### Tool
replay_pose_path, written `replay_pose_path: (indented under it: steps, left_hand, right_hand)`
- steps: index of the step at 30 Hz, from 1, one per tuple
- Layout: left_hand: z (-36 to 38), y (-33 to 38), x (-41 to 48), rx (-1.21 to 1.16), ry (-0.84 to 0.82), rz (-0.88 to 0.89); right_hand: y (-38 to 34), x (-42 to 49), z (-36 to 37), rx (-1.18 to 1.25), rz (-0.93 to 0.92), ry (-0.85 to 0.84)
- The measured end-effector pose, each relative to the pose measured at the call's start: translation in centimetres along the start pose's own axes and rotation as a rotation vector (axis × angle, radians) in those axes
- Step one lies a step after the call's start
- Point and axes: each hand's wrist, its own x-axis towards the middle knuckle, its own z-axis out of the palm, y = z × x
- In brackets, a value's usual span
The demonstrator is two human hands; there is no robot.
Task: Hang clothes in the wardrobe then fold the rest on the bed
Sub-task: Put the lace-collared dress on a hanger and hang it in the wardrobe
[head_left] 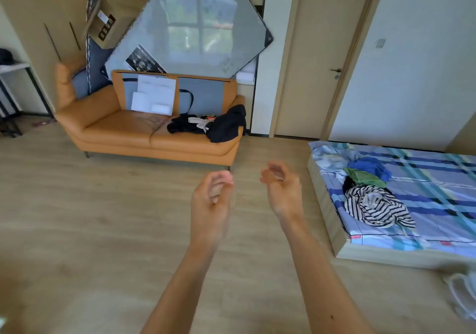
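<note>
Both my hands are raised in front of me over the wooden floor, holding nothing. My left hand [212,197] has its fingers loosely curled, and so does my right hand [282,188]. To the right lies the low bed [438,179] with a blue plaid sheet. On it sits a pile of clothes: a black-and-white striped garment [376,206], a green one [364,176] and a blue one [369,166]. More dark clothes [219,125] lie on the right end of the orange sofa [123,130]. Beige wardrobe doors [51,24] stand at the far left.
A large grey panel [190,30] and a cardboard box [105,22] lean above the sofa. A closed door [316,58] stands behind the bed. A white table [13,68] is at the far left. Something white [461,297] lies on the floor at lower right.
</note>
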Motion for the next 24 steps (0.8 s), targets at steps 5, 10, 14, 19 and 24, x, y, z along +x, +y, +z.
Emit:
replay_pose_path:
  steps: [5,10,14,19,24]
  left_hand:
    - [-1.3,-2.6,7.3,-0.028,0.000,-0.051]
    - [-2.6,-5.0,13.8,-0.028,-0.010,-0.082]
    - [-3.0,-7.1,19.0,-0.012,0.002,-0.119]
    - [-2.2,-10.3,25.3,0.024,0.008,-0.173]
    - [-0.5,-13.5,33.0,0.073,0.011,-0.176]
  right_hand:
    - [0.5,4.6,6.4,0.058,0.060,-0.040]
    - [0.8,9.4,11.4,0.092,0.091,-0.076]
    - [1.3,14.0,15.0,0.098,0.120,-0.111]
    - [2.8,20.6,18.6,0.112,0.166,-0.111]
    - [4.6,29.4,22.6,0.134,0.179,-0.126]
